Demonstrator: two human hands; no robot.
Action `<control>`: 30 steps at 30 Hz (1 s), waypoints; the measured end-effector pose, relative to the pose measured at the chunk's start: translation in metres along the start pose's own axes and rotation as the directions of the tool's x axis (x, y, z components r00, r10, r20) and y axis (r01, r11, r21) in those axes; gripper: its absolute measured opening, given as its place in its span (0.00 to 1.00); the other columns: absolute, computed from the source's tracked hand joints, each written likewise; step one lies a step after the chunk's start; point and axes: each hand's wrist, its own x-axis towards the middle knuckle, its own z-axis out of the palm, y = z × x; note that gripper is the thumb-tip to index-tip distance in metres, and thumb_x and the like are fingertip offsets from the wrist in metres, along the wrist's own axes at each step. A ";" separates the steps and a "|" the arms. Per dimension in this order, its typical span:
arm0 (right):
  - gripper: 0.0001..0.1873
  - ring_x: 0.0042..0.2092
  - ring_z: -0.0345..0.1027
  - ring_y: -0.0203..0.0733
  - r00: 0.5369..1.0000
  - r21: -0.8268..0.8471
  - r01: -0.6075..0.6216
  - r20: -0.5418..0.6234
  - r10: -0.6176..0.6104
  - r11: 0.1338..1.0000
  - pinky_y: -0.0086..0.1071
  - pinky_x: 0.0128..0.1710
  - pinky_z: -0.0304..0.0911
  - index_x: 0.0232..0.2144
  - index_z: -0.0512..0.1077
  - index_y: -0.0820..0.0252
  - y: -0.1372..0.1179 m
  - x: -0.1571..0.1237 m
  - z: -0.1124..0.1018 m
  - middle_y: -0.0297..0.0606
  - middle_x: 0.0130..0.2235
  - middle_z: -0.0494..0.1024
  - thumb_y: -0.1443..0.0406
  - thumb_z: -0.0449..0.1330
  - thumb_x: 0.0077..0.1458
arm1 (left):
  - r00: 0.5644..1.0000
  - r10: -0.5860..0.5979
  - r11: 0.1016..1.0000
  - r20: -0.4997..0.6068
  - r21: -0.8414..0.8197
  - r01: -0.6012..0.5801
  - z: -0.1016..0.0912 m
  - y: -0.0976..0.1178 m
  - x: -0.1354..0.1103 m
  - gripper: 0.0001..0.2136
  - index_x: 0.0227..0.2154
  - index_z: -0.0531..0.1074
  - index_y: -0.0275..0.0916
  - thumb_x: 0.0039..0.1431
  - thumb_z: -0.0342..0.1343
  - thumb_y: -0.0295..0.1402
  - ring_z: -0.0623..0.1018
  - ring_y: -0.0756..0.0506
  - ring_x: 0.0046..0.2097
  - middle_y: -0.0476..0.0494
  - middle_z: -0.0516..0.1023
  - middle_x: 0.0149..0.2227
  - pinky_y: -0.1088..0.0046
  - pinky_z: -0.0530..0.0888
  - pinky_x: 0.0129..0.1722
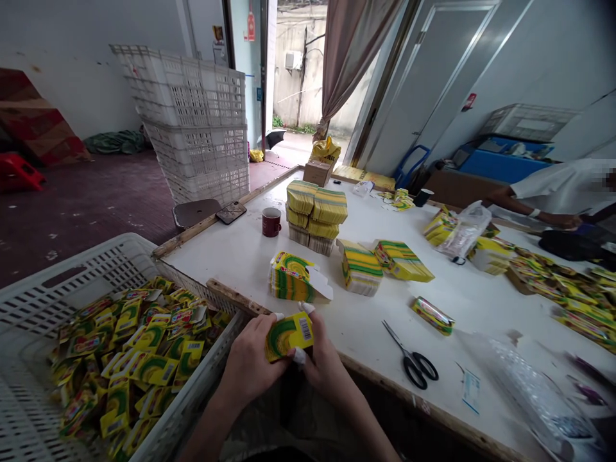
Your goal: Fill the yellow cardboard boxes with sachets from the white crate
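Observation:
My left hand [250,366] and my right hand [323,362] both grip one small yellow-and-green carton [289,335] with a barcode, held just before the table's near edge. The fingers are curled round it, with pale covers on the fingertips. Right behind the carton, on the white table [240,256], lies a stack of flat yellow-green carton blanks [294,277]. To my left a white plastic crate [62,282] holds several folded cartons [139,359] of the same kind.
More stacks of blanks [315,215] stand mid-table, with a red mug [271,222], scissors [411,359], a wrapped roll [433,314] and plastic bags [529,391]. Another person's arm [534,212] works at the far right. Stacked white crates [192,122] stand behind.

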 end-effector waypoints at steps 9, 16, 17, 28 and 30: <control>0.23 0.49 0.68 0.49 0.937 -0.143 -0.114 -0.344 0.058 0.983 0.44 0.49 0.66 0.54 0.61 0.61 0.020 0.073 -0.015 0.49 0.49 0.73 0.66 0.56 0.55 | 0.661 -0.731 0.268 -0.170 -0.962 0.049 0.020 -0.035 0.000 0.30 0.40 0.68 0.39 0.41 0.64 0.57 0.69 0.40 0.55 0.37 0.68 0.53 0.67 0.75 0.44; 0.23 0.43 0.66 0.51 0.950 -0.309 -0.185 -0.298 0.090 0.933 0.47 0.49 0.60 0.44 0.70 0.64 0.032 0.115 -0.020 0.48 0.39 0.74 0.78 0.53 0.44 | 0.721 -0.693 0.227 0.011 -0.946 0.232 0.021 -0.035 -0.005 0.15 0.48 0.66 0.39 0.58 0.58 0.35 0.76 0.46 0.44 0.37 0.73 0.49 0.73 0.77 0.37; 0.23 0.42 0.66 0.51 0.950 -0.312 -0.190 -0.298 0.094 0.931 0.47 0.48 0.60 0.44 0.69 0.64 0.032 0.115 -0.019 0.48 0.39 0.74 0.78 0.53 0.44 | 0.720 -0.694 0.235 0.014 -0.940 0.245 0.022 -0.035 -0.005 0.16 0.48 0.67 0.39 0.57 0.59 0.35 0.76 0.47 0.41 0.38 0.74 0.47 0.75 0.77 0.35; 0.24 0.34 0.66 0.39 0.963 0.053 -0.123 -0.234 0.132 0.991 0.34 0.37 0.65 0.47 0.56 0.57 0.010 0.090 -0.017 0.33 0.34 0.69 0.71 0.56 0.47 | 0.845 -0.526 0.261 0.097 -0.927 0.269 0.030 -0.021 -0.001 0.27 0.46 0.70 0.36 0.47 0.65 0.48 0.77 0.46 0.39 0.39 0.77 0.42 0.74 0.76 0.34; 0.23 0.32 0.67 0.37 0.989 0.143 -0.103 -0.089 0.116 0.984 0.31 0.32 0.65 0.44 0.58 0.55 -0.001 0.070 -0.009 0.30 0.32 0.70 0.72 0.58 0.44 | 0.865 -0.499 0.253 0.061 -0.944 0.212 0.031 -0.022 0.002 0.28 0.47 0.69 0.37 0.48 0.63 0.51 0.77 0.41 0.45 0.37 0.76 0.46 0.68 0.77 0.39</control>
